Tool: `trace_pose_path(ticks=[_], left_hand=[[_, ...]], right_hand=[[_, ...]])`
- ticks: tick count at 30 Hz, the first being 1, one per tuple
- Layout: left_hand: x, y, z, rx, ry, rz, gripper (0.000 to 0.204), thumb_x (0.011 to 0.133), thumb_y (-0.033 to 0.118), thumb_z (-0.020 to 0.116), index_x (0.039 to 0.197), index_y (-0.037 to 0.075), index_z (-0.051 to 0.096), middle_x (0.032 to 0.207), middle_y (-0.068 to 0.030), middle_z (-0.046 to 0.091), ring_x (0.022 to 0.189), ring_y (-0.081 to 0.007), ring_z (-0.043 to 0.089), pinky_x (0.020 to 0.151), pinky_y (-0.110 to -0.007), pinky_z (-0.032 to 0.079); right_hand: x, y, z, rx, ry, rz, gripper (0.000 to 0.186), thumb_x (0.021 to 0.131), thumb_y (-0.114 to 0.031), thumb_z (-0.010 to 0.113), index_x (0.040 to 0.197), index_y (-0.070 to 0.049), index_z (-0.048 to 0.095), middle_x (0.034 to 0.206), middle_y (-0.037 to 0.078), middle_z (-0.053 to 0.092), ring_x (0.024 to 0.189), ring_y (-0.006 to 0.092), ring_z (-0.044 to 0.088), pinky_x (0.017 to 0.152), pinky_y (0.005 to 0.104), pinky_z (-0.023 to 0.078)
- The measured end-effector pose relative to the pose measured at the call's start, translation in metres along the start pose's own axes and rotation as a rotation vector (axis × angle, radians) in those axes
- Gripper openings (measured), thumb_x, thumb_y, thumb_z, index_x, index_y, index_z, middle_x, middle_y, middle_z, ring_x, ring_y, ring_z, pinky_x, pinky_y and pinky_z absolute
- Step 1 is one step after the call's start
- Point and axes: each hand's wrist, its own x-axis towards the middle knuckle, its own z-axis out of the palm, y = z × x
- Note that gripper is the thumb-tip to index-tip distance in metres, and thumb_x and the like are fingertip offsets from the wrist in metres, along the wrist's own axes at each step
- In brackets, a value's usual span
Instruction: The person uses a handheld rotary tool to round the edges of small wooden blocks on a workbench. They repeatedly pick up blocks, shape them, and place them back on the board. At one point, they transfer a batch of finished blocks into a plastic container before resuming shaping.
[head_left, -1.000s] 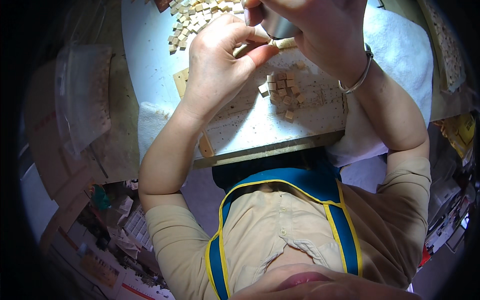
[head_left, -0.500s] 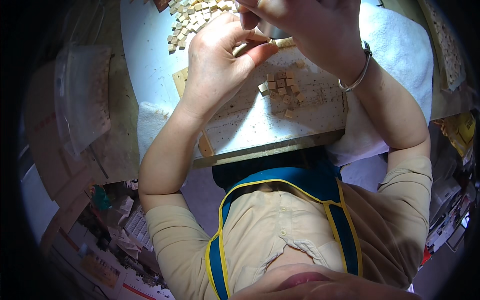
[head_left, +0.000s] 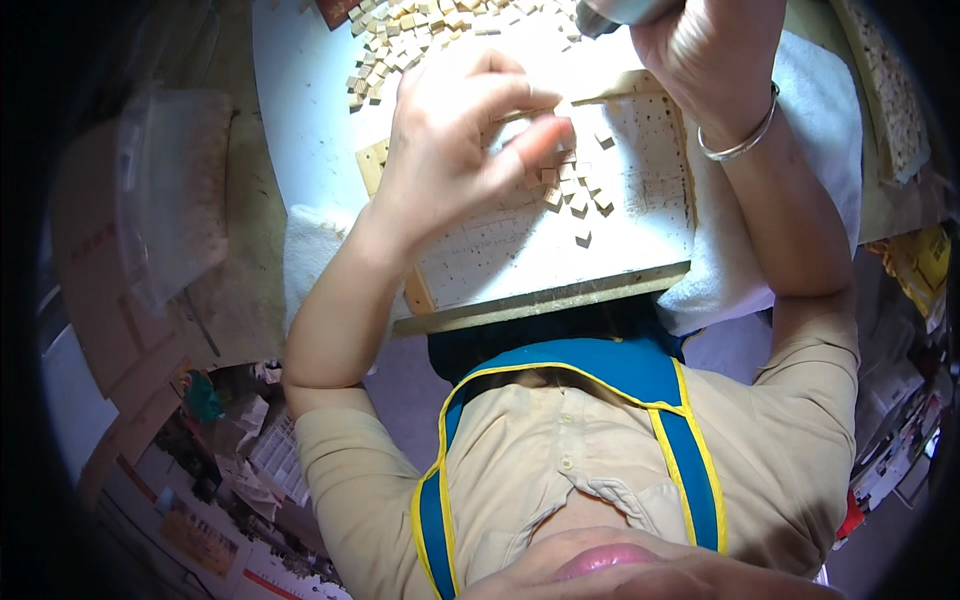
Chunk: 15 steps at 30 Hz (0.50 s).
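Observation:
Over the white board, my left hand bends its thumb and forefinger toward each other. A small pale piece, which looks like a wooden cube, shows at their tips, somewhat blurred. Just below and right of those fingertips lies a loose cluster of small wooden cubes, some showing dark dots. My right hand, raised at the top right, grips a grey metal cylindrical tool with a dark end. The frame's upper edge cuts off part of it, so its kind is unclear.
Many more wooden cubes are spread at the far side under bright light. Wooden strips edge the board. White towels lie on both sides. A clear plastic tub stands left; a tray of small pieces is at far right.
My hands have moved apart. The right hand with the tool has gone up and right, while the left has shifted slightly right to the near cubes, which lie somewhat differently.

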Motion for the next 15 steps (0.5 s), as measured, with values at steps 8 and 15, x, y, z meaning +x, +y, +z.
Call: trace_pose_path(ticks=[8, 15], left_hand=[[-0.001, -0.022, -0.033, 0.229, 0.316, -0.122, 0.013, 0.084, 0.006, 0.079, 0.097, 0.005, 0.080, 0.091, -0.0058, 0.069, 0.076, -0.0143, 0.068, 0.066, -0.027, 0.053], [0.006, -0.041, -0.018, 0.461, 0.307, -0.015, 0.018, 0.076, 0.023, 0.088, 0.090, 0.013, 0.081, 0.088, 0.0033, 0.068, 0.079, -0.0162, 0.063, 0.072, -0.037, 0.040]], right_hand=[[0.009, -0.014, 0.016, 0.082, 0.149, 0.150, 0.021, 0.097, -0.017, 0.068, 0.113, -0.006, 0.061, 0.084, 0.003, 0.064, 0.062, 0.0109, 0.063, 0.052, 0.0253, 0.054], [0.012, -0.018, 0.028, 0.071, 0.134, 0.166, 0.019, 0.095, -0.014, 0.067, 0.111, -0.006, 0.061, 0.081, 0.002, 0.064, 0.059, 0.0102, 0.062, 0.050, 0.0244, 0.052]])
